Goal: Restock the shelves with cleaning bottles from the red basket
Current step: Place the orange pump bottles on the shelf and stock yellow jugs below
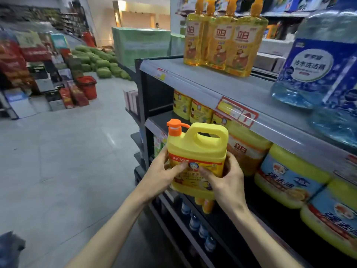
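Observation:
I hold a yellow jug of cleaner (199, 147) with an orange pump cap upright in front of the second shelf (160, 120). My left hand (164, 173) grips its left side, thumb across the label. My right hand (226, 176) grips its right side. Similar yellow jugs (195, 110) stand in a row on that shelf behind it. A red basket (87, 87) stands far off on the floor at the left.
The top shelf (222, 88) carries three tall yellow pump bottles (222, 43) and big blue jugs (316, 70) at the right. Yellow-and-blue tubs (289, 176) fill the right of the second shelf. Small bottles (195, 221) line a lower shelf. Watermelons (100, 62) lie beyond the aisle.

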### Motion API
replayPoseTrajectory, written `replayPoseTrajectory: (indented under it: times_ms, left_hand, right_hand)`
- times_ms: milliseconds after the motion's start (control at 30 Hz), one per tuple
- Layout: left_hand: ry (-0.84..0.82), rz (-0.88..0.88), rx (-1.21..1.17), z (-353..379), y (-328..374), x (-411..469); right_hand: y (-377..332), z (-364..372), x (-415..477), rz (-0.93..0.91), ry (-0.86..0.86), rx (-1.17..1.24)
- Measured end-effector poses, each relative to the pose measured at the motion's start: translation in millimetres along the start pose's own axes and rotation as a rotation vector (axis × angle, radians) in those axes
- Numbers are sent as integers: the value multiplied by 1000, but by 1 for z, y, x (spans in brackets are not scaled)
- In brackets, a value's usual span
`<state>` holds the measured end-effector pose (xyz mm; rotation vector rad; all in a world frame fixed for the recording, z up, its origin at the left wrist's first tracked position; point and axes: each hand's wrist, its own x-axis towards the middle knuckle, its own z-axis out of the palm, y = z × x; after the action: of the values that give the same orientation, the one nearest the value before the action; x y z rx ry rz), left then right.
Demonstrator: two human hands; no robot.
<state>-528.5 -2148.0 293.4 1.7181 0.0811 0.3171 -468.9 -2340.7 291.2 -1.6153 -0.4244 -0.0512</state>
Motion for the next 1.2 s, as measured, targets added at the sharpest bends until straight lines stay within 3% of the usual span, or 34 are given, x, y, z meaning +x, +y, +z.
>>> replayPoseTrajectory:
  times_ms: [167, 500, 733, 1033, 1200]
  left_hand:
    - [-70, 48, 4, -46, -24, 65]
    - [-245, 128, 65, -117, -71, 195]
    - [-246, 129, 87, -129, -83, 260]
    - [-334, 156, -23, -128, -104, 309]
    - [-321, 95, -83, -119, -109, 301]
  right_hand:
    - [17, 50, 48, 40, 62, -27]
    - [60, 146, 130, 20, 358, -36]
    - [92, 172, 183, 81, 556, -217]
    - [105, 182, 217, 112, 550, -167]
    - [104, 182, 205, 149, 490, -265]
